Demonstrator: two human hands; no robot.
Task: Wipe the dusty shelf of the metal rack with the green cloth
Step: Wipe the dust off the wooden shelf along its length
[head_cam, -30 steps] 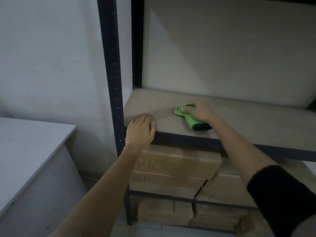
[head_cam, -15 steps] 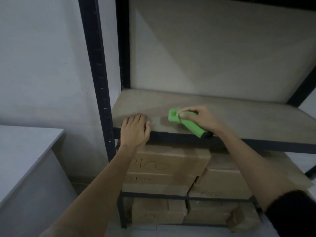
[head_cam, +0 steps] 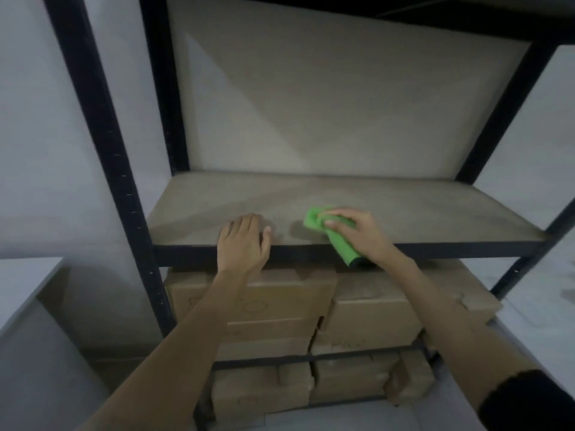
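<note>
The dusty beige shelf (head_cam: 420, 209) of the black metal rack (head_cam: 102, 157) spans the middle of the view. A bunched green cloth (head_cam: 339, 241) lies on the shelf's front part, its lower end hanging over the front rail. My right hand (head_cam: 357, 234) grips the cloth and presses it to the board. Left of it, my left hand (head_cam: 242, 244) rests flat on the shelf's front edge, fingers straight, holding nothing.
Cardboard boxes (head_cam: 370, 309) are stacked on the rack's lower levels. A grey table (head_cam: 25, 284) stands at the left, and a white surface (head_cam: 541, 306) lies at the right. The black upper shelf (head_cam: 404, 14) hangs overhead; a pale wall is behind.
My view has swung right, so the whole shelf shows. My right hand with the cloth has slid toward the front edge, and the cloth's end now overhangs the rail. My left hand stays in place.
</note>
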